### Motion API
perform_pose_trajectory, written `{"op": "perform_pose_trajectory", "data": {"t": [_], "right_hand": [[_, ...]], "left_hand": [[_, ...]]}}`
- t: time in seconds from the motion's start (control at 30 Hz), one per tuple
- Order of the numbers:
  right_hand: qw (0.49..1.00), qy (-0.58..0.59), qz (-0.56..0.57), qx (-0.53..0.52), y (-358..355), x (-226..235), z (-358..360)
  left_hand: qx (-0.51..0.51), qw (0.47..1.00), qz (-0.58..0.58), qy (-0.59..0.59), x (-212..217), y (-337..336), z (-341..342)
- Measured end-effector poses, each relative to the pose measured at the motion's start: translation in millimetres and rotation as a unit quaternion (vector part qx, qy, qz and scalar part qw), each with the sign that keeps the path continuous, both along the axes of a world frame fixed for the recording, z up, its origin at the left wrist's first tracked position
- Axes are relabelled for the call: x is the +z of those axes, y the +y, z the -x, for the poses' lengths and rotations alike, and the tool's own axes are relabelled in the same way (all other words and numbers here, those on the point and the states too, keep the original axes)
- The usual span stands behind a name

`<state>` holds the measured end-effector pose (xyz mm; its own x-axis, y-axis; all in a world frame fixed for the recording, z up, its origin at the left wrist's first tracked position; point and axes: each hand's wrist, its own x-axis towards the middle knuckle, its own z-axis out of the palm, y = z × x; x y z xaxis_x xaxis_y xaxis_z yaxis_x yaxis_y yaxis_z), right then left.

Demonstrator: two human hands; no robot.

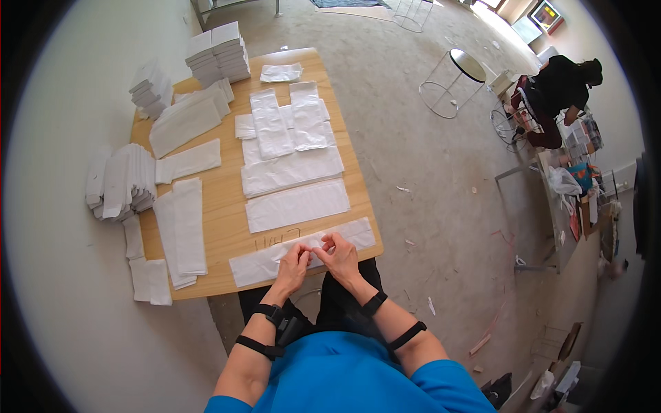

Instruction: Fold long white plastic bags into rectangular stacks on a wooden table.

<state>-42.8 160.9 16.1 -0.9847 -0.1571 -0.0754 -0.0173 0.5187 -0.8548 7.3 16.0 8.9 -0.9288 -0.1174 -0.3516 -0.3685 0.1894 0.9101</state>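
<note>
Right in front of me, a long flat white strip (358, 235), paper or thin plastic, lies along the near edge of the wooden table (220, 251). Over its middle, my left hand (294, 267) and my right hand (337, 259) meet with fingertips pinched together. What the fingertips pinch is too small to make out. Just beyond the hands is a second flat white strip (297, 206), and past that a layered pile of wider white pieces (292, 171). Two narrow white pieces (272, 124) rest across that pile.
Stacks of folded white boxes (217, 55) stand at the table's far left, with more white cartons (122, 180) along the wall side. Several long white pieces (187, 230) lie at left. On the floor stands a round stool (468, 65). A co-worker (559, 96) sits at another table at right.
</note>
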Motion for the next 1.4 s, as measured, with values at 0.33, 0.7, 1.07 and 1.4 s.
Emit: {"op": "perform_pose_trajectory", "data": {"t": [0.33, 0.7, 1.07, 1.4], "right_hand": [[0.997, 0.009, -0.067, 0.021, -2.5, 4.2, -14.9], [0.999, -0.001, -0.040, 0.003, -9.2, 3.8, -17.2], [0.996, -0.086, 0.011, -0.014, -1.8, 3.5, -12.6], [0.995, 0.022, -0.100, -0.010, -17.2, 16.5, -12.1]], "left_hand": [[0.006, 0.999, -0.030, -0.010, -2.4, -6.0, 0.0], [0.000, 0.999, -0.042, -0.012, -4.7, -7.4, 2.2], [0.003, 0.996, -0.086, -0.033, -6.3, -15.2, 4.3], [-0.006, 0.985, -0.163, -0.051, -5.3, -23.5, 6.1]]}}
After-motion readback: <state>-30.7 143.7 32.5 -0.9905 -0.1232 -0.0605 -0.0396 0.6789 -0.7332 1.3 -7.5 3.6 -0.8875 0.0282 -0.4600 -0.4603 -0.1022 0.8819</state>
